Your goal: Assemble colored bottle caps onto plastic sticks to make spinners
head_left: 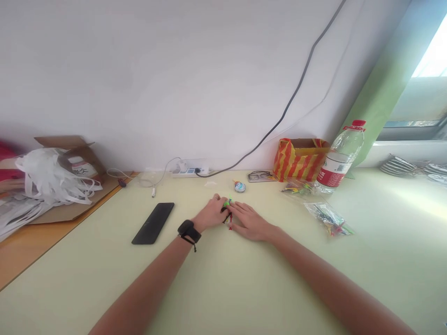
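Note:
Between my hands, on the pale table, is a small colourful piece [228, 203] with bright green, black and red parts; its kind is too small and covered to make out. My left hand [210, 215], with a black watch on its wrist, has its fingers curled and closed on the left side of this piece. From the right, my right hand [253, 224] lies low over the table, thumb and fingertips closing on the same piece. Fingers hide much of it. Just beyond the hands sits a small round tin-like disc [240, 187].
A black phone-like slab [153, 223] lies left. Packets of colourful bits [330, 218], a striped bag [296, 160] and a large bottle [340, 160] stand right. Glasses [260, 176] and a power strip [190, 171] line the wall. White strips [52, 177] heap on cardboard at left.

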### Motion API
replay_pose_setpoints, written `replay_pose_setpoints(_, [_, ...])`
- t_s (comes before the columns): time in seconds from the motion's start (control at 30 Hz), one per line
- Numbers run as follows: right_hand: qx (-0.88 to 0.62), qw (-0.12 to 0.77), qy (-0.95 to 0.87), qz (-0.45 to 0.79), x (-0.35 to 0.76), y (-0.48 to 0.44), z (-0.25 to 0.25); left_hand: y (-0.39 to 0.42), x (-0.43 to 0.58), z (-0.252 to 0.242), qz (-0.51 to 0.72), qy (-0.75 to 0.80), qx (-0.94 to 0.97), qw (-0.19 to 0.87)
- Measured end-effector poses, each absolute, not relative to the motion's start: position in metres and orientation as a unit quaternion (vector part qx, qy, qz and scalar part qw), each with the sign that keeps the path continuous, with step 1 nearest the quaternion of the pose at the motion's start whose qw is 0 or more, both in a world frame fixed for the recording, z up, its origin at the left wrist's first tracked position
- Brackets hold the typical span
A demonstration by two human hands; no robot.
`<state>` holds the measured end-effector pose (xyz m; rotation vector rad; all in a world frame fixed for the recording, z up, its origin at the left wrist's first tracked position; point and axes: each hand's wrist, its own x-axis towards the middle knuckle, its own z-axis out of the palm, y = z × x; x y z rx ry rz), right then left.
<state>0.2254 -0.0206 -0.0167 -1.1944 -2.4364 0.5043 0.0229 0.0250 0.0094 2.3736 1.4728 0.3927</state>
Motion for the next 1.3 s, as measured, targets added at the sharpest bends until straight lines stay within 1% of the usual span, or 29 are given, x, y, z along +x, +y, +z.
replay_pose_setpoints(0.13, [-0.413,0.205,-0.872,0.164,0.240,-0.028,-0.020,-0.004,0.022,-0.006,0.197,0.442,0.860,0.159])
replay_pose_setpoints(0.33, [-0.442,0.212,-0.857,0.157,0.282,-0.050,-0.024,-0.020,0.016,-0.009,0.169,0.377,0.903,0.115])
replay_pose_setpoints(0.4, [-0.459,0.224,-0.845,0.160,0.295,-0.053,-0.025,-0.019,0.014,-0.008,0.178,0.375,0.905,0.096])
replay_pose_setpoints(0.5, [-0.484,0.247,-0.824,0.158,0.311,-0.051,-0.022,-0.015,0.011,-0.003,0.223,0.394,0.888,0.076])
replay_pose_setpoints(0.63, [-0.514,0.273,-0.802,0.134,0.323,-0.043,-0.019,-0.012,0.006,0.004,0.281,0.426,0.857,0.075])
replay_pose_setpoints(0.73, [-0.538,0.281,-0.785,0.123,0.325,-0.040,-0.023,-0.016,0.007,0.004,0.263,0.413,0.869,0.072])
replay_pose_setpoints(0.87, [-0.539,0.251,-0.795,0.123,0.323,-0.036,-0.029,-0.024,0.014,-0.002,0.200,0.366,0.907,0.055])
replay_pose_setpoints(0.97, [-0.531,0.256,-0.799,0.122,0.321,-0.033,-0.029,-0.028,0.020,-0.004,0.216,0.349,0.911,0.039])
replay_pose_setpoints(1.13, [-0.529,0.299,-0.789,0.090,0.318,-0.033,-0.029,-0.033,0.026,-0.003,0.225,0.326,0.917,0.037])
replay_pose_setpoints(1.3, [-0.519,0.274,-0.804,0.101,0.319,-0.032,-0.028,-0.033,0.033,-0.005,0.237,0.292,0.926,0.038])
